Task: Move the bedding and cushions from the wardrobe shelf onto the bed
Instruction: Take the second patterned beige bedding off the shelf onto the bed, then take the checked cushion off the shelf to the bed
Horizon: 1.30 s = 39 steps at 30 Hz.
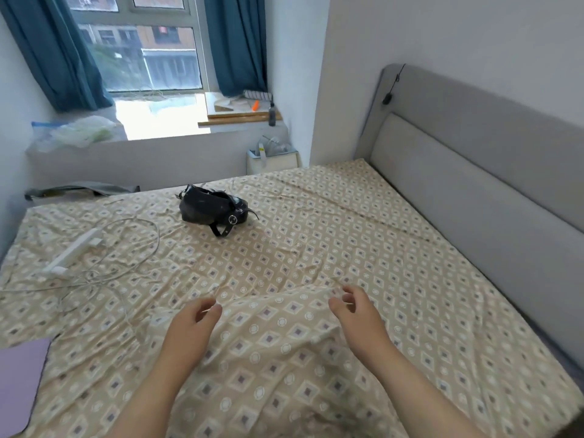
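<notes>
A bed (363,222) with a beige diamond-patterned sheet fills the view. On its near part lies a raised piece of bedding (278,349) in the same pattern, its far edge curving between my hands. My left hand (192,324) hovers over that edge with fingers apart, holding nothing. Above the bedding's right corner is my right hand (354,311), also with loosely curled, separated fingers and nothing in it. The wardrobe shelf and any cushions are out of view.
A black handbag (211,208) lies mid-bed. A white power strip (72,251) with loose cables sits at the left. A purple sheet (19,384) shows at the lower left. The grey headboard (474,172) runs along the right, and a windowsill (158,121) with clutter is behind.
</notes>
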Motion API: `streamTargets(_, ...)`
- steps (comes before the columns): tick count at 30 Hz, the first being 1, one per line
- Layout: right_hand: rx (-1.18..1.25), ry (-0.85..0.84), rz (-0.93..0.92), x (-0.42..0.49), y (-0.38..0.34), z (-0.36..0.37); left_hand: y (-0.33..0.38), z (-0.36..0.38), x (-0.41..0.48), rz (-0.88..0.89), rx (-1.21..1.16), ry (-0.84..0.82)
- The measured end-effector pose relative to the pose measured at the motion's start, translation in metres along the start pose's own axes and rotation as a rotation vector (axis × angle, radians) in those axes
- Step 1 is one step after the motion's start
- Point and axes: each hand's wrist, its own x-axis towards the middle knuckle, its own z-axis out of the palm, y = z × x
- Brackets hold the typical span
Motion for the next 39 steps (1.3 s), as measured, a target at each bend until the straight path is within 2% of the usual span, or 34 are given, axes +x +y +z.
streamTargets(6, 0.142, 0.134, -0.087, -0.084, -0.03, -0.076, 0.085, 0.007, -0.054, 0.236, -0.085, -0.081)
streamTargets(12, 0.187, 0.32, -0.138, -0.157, -0.025, -0.151, 0.137, 0.04, -0.104, 0.364, -0.119, -0.237)
streamTargets(28, 0.302, 0.855, -0.059, -0.433, 0.103, -0.343, 0.229, 0.215, -0.355, 0.619, -0.19, -0.793)
streamTargets(39, 0.363, 1.268, 0.106, -0.589, 0.177, -0.403, 0.273, 0.339, -0.526, 0.832, -0.191, -1.2)
